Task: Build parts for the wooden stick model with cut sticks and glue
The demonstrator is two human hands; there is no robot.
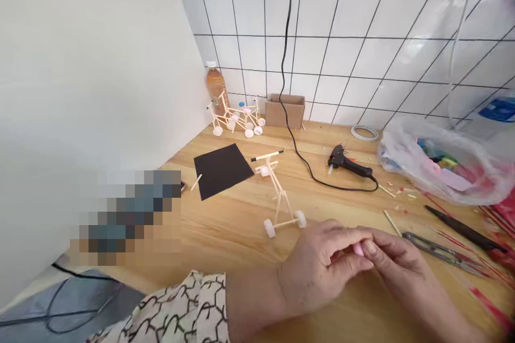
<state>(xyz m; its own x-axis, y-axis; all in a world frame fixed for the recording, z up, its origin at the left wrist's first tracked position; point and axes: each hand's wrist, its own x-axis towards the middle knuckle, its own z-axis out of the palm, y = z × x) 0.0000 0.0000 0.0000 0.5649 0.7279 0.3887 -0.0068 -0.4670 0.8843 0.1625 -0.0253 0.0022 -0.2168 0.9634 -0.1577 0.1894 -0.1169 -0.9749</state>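
My left hand (322, 265) and my right hand (402, 262) meet above the front of the table, fingertips together. Pinched between them is a small pink piece (358, 248), mostly covered by the fingers; what kind of thing it is cannot be made out. Just beyond my left hand stands a little tricycle model (280, 193) made of pale sticks, with white wheels and dark handlebar ends. A black square sheet (223, 170) lies to its left, a short stick (196, 182) at its edge.
Several finished-looking stick models (237, 118) stand by a drink bottle (216, 86) and a cardboard box (285, 111). A glue gun (350, 163) with its black cord lies behind my hands. On the right are snips (442, 252), a dark pointed tool (462, 226) and a plastic bag (402, 158).
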